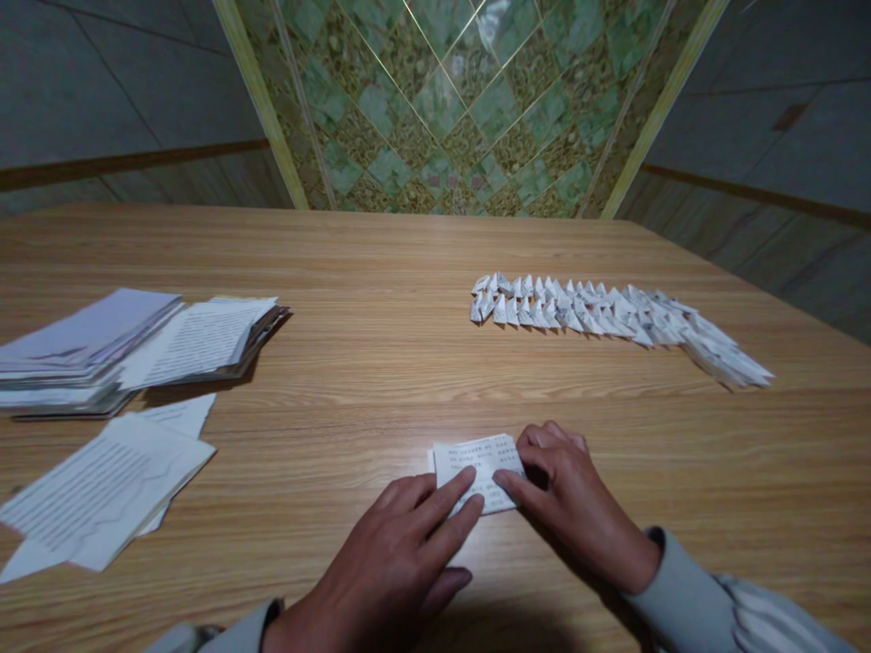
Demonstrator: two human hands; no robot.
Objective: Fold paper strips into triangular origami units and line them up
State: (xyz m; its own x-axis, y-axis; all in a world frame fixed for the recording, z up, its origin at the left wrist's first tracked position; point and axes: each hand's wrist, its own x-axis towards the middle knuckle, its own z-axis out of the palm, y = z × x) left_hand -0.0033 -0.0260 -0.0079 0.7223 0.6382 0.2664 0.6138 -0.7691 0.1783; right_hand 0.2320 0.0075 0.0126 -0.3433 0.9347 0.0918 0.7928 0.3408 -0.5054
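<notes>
A small folded sheet of printed paper [476, 461] lies on the wooden table in front of me. My left hand [401, 549] rests on its left and lower part, with the index and middle fingers stretched over the print and the thumb apart below. At the right edge, my right hand [568, 490] pinches the paper, its thumb on top and the other fingers curled at the far corner. Another layer of paper shows at the folded sheet's left edge.
Stacked papers [197, 340] lie at the left of the table [354, 372], with loose printed sheets [102, 485] nearer me. Two rows of folded paper pieces [578, 308] stretch across the right side. A tiled wall [469, 109] stands behind.
</notes>
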